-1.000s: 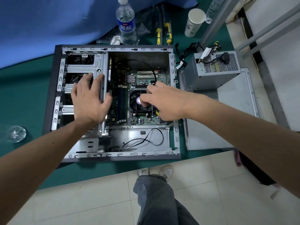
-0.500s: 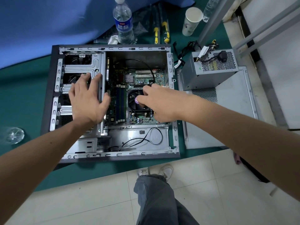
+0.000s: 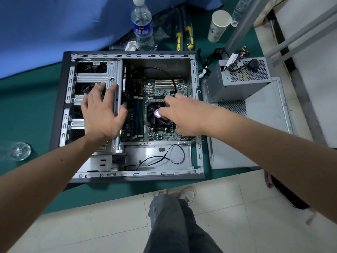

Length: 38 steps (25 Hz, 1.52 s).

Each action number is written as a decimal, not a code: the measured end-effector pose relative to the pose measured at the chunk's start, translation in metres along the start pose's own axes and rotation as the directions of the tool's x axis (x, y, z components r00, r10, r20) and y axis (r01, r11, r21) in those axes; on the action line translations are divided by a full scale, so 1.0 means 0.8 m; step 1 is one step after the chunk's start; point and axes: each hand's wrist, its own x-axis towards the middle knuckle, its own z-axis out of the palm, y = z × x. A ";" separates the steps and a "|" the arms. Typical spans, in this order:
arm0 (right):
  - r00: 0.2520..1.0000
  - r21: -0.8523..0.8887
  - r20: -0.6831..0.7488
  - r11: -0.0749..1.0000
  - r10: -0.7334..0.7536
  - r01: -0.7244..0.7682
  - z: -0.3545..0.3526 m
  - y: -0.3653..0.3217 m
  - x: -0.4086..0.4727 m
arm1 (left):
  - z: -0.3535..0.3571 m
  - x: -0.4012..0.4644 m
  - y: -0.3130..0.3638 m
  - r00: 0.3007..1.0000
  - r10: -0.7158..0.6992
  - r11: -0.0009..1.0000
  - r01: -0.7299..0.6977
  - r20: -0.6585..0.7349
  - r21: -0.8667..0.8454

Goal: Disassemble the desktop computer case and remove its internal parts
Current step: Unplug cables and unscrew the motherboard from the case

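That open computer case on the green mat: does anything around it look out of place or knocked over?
Yes: a clear plastic bottle lies on its side left of the grey open computer case, while the blue-labelled water bottle behind stands upright.

Bright, even light; soft shadows, wide-angle bending and blur at edges.

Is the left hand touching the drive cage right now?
Touching. The head view shows the left hand spread flat on the drive cage, fingers straight against its metal top with no gap visible.
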 end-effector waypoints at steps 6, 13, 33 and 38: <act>0.996 -0.056 -0.075 0.997 0.051 -0.055 0.003 0.007 0.006 | 0.000 0.000 0.000 1.000 -0.001 1.000 0.001 0.002 0.004; 0.992 -0.156 -0.084 0.983 0.089 -0.102 0.007 0.003 0.000 | 0.000 0.001 -0.001 1.000 0.001 1.000 -0.001 0.003 0.014; 0.991 -0.117 -0.130 0.992 0.030 -0.045 0.007 0.006 -0.001 | 0.003 0.001 -0.002 1.000 -0.004 1.000 0.004 -0.003 0.000; 0.987 -0.016 -0.148 0.998 0.063 -0.066 0.011 0.015 -0.003 | 0.001 0.001 0.001 1.000 -0.011 1.000 0.011 0.004 0.001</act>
